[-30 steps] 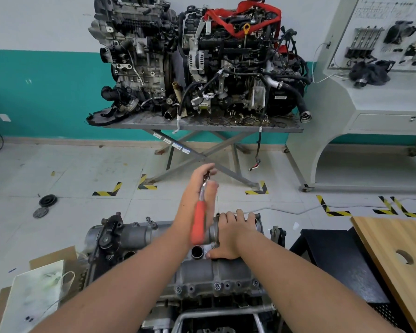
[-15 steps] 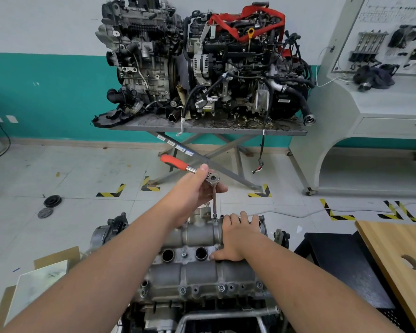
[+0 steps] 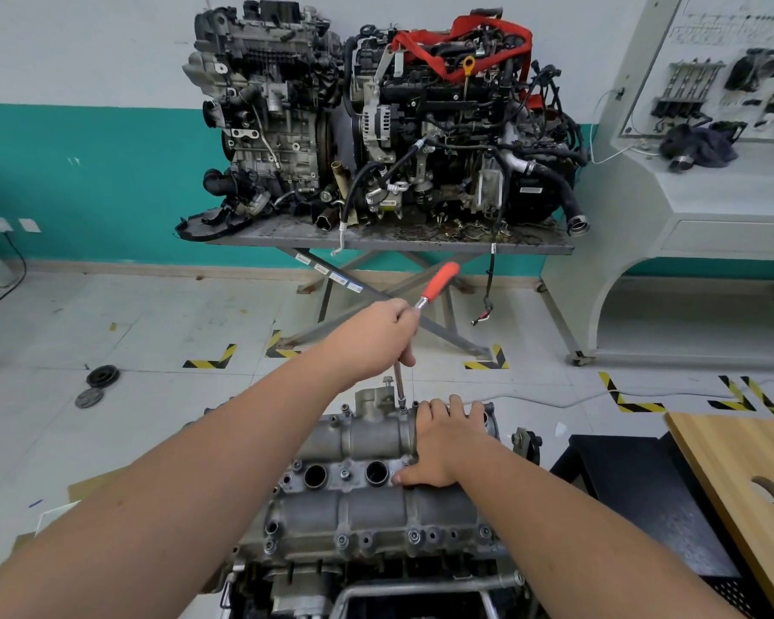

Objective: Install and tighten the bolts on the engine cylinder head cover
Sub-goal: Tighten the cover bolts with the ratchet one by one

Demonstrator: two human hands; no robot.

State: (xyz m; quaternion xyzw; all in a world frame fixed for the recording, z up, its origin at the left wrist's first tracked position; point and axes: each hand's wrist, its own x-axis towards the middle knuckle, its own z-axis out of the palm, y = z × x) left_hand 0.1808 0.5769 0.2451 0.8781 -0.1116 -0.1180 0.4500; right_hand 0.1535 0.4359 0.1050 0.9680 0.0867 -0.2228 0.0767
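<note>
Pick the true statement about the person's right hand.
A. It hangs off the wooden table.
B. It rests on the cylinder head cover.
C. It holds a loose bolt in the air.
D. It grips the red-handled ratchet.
B: the right hand lies on the cylinder head cover, while the left hand holds the ratchet.

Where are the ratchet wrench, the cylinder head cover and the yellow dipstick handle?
ratchet wrench [image 3: 441, 279]: head view, on its red grip.
cylinder head cover [image 3: 376, 513]: head view, on the bare near ridge.
yellow dipstick handle [image 3: 468, 63]: head view, on its loop.
</note>
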